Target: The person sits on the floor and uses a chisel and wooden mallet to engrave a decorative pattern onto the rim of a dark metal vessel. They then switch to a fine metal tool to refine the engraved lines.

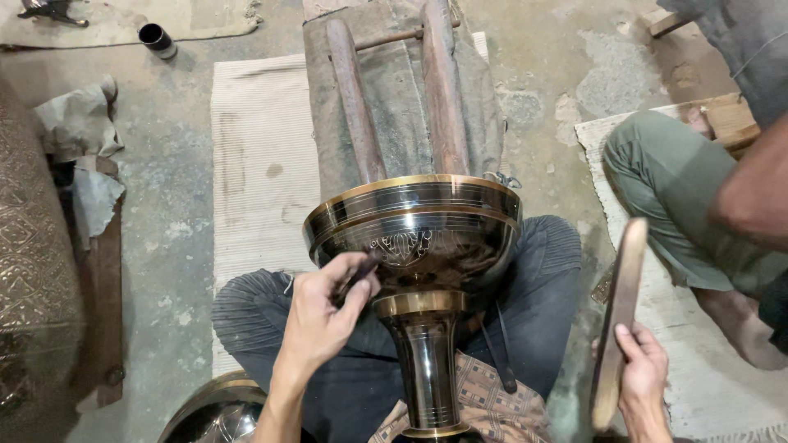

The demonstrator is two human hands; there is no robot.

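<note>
Down on the floor, the left hand pinched a small dark engraving tool against the goblet-shaped brass vase. The right hand gripped a flat wooden mallet upright, beside the lap.

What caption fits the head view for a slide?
Left hand presses a small tool against a dark brass-banded vase; right hand holds a wooden stick.

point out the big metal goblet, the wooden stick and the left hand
metal goblet (427,217), head view, dark side of the bowl
wooden stick (620,320), head view, middle of the flat shaft
left hand (324,316), head view, back of the hand
</note>
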